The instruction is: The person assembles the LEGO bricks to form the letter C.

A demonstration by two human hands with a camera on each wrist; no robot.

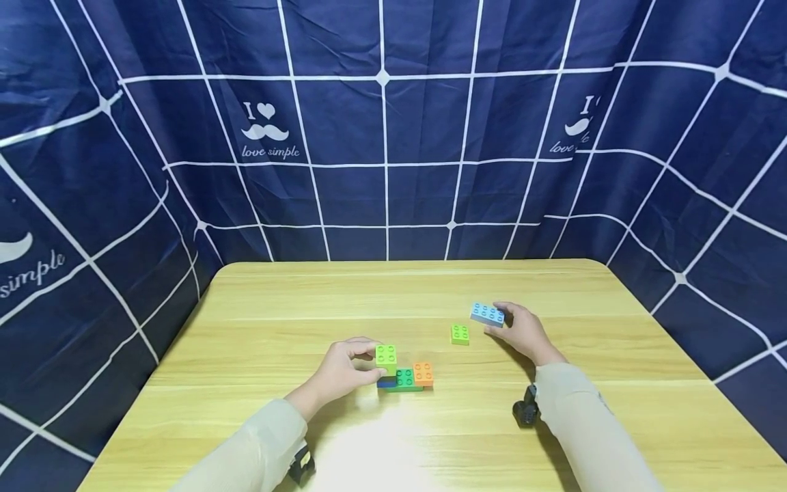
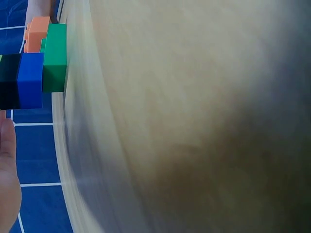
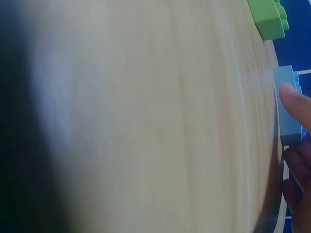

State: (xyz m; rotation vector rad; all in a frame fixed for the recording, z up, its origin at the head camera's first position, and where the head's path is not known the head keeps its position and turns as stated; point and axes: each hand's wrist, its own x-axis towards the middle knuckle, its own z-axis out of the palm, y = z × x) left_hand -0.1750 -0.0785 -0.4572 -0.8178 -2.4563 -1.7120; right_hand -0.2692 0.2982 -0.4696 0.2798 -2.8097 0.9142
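Note:
My left hand holds a brick stack near the lime green brick at its top, thumb in front and fingers behind. Below that brick come a black brick and a blue brick. These stand on the left end of a longer green brick, while an orange brick sits on its right end. Farther back, my right hand pinches a light blue brick by its right end. In the right wrist view, the thumb lies along the light blue brick's side.
A second lime green brick lies on the wooden table, between the stack and the light blue brick. Dark blue curtains with white lines surround the table's back and sides. Each wrist carries a black device.

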